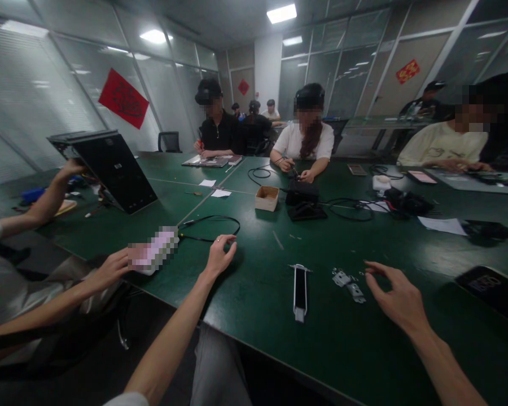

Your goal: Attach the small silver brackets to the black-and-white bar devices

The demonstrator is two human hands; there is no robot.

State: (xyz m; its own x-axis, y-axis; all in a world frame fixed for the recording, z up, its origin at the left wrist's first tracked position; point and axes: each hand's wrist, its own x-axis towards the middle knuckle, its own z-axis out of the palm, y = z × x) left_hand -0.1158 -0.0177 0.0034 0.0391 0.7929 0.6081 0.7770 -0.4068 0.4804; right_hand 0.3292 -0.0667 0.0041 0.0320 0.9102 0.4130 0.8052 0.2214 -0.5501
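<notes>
My left hand (220, 255) hovers over or rests on the green table (254, 304), fingers loosely curled and thumb apart, with nothing visible in it. A thin black cable (211, 216) loops just beyond it. My right hand (397, 294) is open at the right, its thumb and index finger apart. Just left of its fingertips lie small silver metal brackets (350, 286) and tiny loose pieces. Between my hands sits a narrow tool-like piece (300, 293), with a silver frame and a black middle; its exact kind is unclear.
At the left, a neighbour's hand touches a blurred pink-and-white object (158, 254); a black HP computer case (112, 169) is tilted up. A small open box (266, 198), a black bag-like item (301, 194) and cables lie ahead. A phone (495, 290) is far right. People work opposite.
</notes>
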